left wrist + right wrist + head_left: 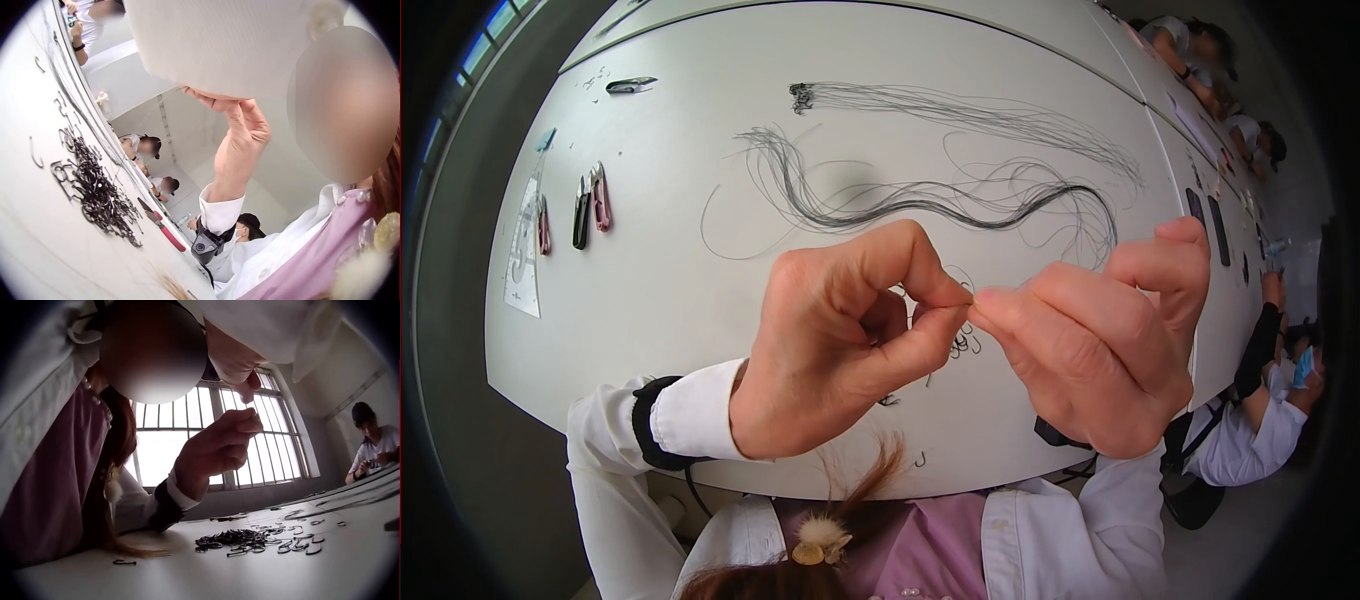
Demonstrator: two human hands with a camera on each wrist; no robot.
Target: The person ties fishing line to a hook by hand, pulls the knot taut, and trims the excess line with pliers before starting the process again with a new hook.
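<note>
My left hand (830, 340) and right hand (1095, 345) meet fingertip to fingertip over the table, each pinching with thumb and index finger. A thin fishing line (250, 405) seems to run between the pinched tips; most of it is hidden by the fingers, and I cannot tell whether a hook is on it. Below the hands lies a pile of dark fish hooks (100, 187), partly covered by them in the head view. Just beyond stretches a wavy bundle of dark fishing line (900, 208).
A second bundle of lines (960, 103) has hooks clustered at its left end. On the left lie pink snips (602, 200), black snips (582, 215) and a clear ruler (522, 255); more snips (630, 86) lie farther back. Other people (1250, 430) sit to the right.
</note>
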